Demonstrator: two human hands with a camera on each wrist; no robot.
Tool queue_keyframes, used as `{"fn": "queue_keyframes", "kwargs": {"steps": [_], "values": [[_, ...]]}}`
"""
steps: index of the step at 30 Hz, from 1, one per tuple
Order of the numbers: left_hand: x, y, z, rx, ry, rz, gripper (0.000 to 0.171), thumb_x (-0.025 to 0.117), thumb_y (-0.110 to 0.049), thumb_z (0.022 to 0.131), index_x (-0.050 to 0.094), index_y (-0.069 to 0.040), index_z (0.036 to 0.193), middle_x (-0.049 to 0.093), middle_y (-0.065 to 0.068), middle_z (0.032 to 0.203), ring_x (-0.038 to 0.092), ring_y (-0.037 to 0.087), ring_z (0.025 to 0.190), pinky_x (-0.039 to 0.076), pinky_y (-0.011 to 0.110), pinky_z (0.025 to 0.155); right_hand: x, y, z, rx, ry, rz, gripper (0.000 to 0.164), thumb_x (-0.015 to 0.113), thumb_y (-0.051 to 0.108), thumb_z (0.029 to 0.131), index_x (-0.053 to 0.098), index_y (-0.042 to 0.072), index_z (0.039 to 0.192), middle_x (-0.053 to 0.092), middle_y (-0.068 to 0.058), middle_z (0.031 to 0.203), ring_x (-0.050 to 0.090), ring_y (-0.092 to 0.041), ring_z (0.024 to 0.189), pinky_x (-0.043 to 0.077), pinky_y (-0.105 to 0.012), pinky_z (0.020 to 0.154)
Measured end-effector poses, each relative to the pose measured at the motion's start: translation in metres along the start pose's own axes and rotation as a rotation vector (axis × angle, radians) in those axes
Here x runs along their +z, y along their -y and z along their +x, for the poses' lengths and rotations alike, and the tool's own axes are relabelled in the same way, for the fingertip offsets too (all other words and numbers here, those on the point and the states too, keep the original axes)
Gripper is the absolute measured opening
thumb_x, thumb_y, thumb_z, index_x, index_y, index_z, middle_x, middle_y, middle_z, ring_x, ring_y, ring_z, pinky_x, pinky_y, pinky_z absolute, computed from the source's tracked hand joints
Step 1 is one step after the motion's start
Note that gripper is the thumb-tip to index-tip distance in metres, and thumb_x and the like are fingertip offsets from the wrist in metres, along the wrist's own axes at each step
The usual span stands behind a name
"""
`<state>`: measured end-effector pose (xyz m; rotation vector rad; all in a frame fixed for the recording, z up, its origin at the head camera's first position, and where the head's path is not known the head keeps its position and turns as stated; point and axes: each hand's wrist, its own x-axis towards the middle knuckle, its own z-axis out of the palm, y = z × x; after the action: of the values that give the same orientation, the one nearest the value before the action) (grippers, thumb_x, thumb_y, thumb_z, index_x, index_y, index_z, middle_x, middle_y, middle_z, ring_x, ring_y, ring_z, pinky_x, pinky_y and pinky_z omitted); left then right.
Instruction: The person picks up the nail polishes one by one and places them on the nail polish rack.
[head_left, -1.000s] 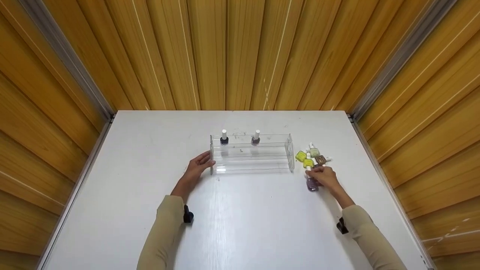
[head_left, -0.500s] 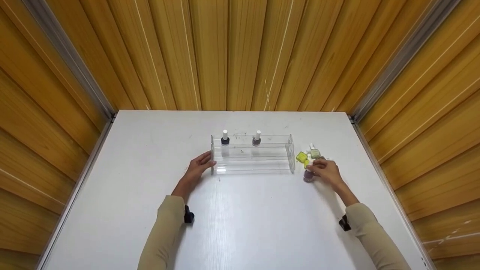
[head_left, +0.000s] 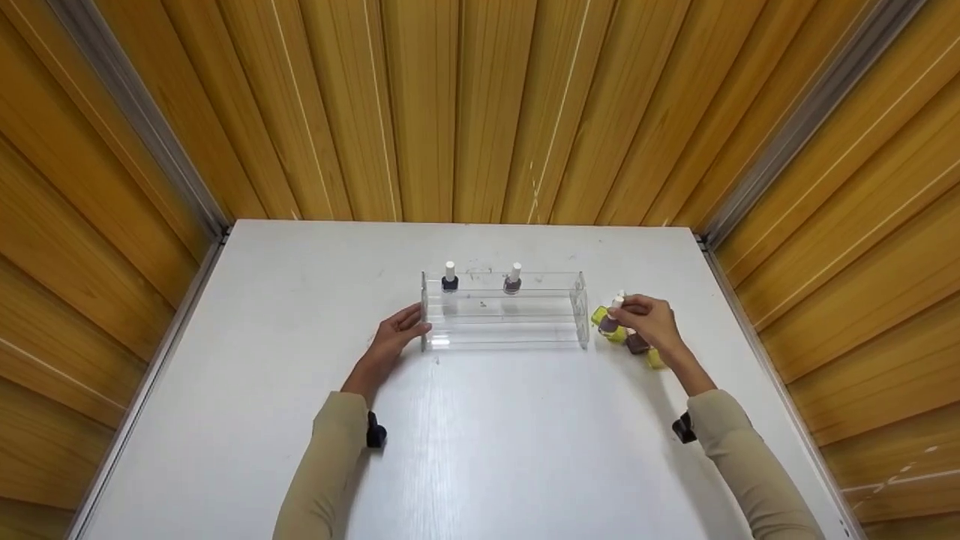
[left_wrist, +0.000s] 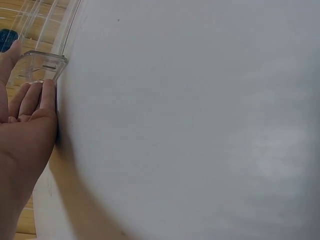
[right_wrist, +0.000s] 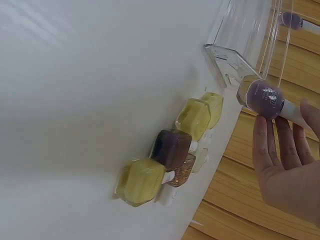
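Note:
My right hand pinches the white cap of a purple nail polish bottle, held tilted above the table beside the rack's right end. A clear acrylic tiered rack stands in the middle of the table. At its left end panel is my left hand, thumb over the panel's edge and fingers along its outer side. On the rack's back tier stand a dark bottle and a mauve bottle, both white-capped. Below my right hand lie several more bottles, including yellow, dark plum and glittery brown.
The white table carries the rack and bottles. Wood-patterned panels rise behind it and along both sides. A pale green bottle lies partly hidden among the others.
My right hand has lifted the purple bottle from beside the pile and moved it away from me, over the other bottles, turning it more upright. My left hand stays at the rack.

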<state>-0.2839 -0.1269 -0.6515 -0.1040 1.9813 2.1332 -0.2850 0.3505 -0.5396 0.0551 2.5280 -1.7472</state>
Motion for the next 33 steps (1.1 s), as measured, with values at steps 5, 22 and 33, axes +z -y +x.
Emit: {"fn": "queue_keyframes", "kwargs": {"steps": [5,22,33], "values": [[-0.003,-0.002,-0.002,0.004,-0.01,0.013,0.066,0.075,-0.019,0.094,0.047,-0.01,0.153,0.044,0.017,0.16,0.032,0.031,0.154,0.02,0.049,0.129,0.007,0.021,0.011,-0.033,-0.019,-0.042,0.046,0.078,0.022,0.093,0.064,-0.009,0.124,0.074,0.012,0.09,0.071,0.002,0.083,0.06,-0.017,0.08],[-0.015,-0.006,0.001,0.031,-0.027,0.004,0.066,0.076,-0.02,0.094,0.047,-0.009,0.153,0.045,0.018,0.159,0.034,0.032,0.154,0.024,0.047,0.128,0.044,0.074,0.06,-0.152,0.011,0.009,0.041,0.075,0.012,0.094,0.064,-0.012,0.125,0.076,0.004,0.094,0.071,0.004,0.082,0.059,-0.014,0.082],[-0.003,0.003,0.005,0.045,0.008,-0.018,0.067,0.076,-0.017,0.093,0.047,-0.006,0.152,0.049,0.018,0.156,0.039,0.031,0.151,0.025,0.046,0.128,0.053,0.06,0.07,-0.097,-0.035,-0.018,0.039,0.074,0.012,0.094,0.065,-0.011,0.124,0.078,-0.001,0.096,0.068,0.007,0.079,0.056,-0.009,0.078]]}}
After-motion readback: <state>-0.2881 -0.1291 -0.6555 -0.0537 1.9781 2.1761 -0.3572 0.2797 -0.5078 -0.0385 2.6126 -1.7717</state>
